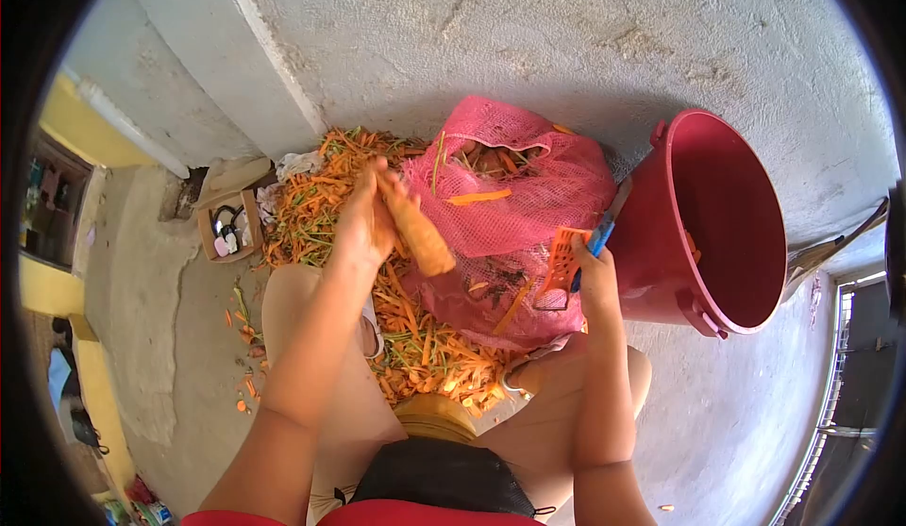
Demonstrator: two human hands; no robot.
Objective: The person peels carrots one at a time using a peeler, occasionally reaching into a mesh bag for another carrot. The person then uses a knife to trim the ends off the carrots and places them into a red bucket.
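Observation:
My left hand [363, 219] is closed around a thick carrot [422, 240], which slants down to the right above a heap of orange peelings [316, 210]. Gripped in my right hand [596, 285] is a blue-handled tool with an orange perforated plate [561, 264]; its exact kind I cannot make out. Carrot and tool are well apart. Between and beyond my hands lies a pink mesh sack [538, 196], with carrots partly visible through its opening and loose peel strips on top.
A large dark-red tub [651, 233] stands right of the sack against the wall [528, 35]. A small cardboard box [229, 229] with odds and ends sits at the left. Peelings surround my feet, and a yellow seat or container [436, 411] shows between my legs.

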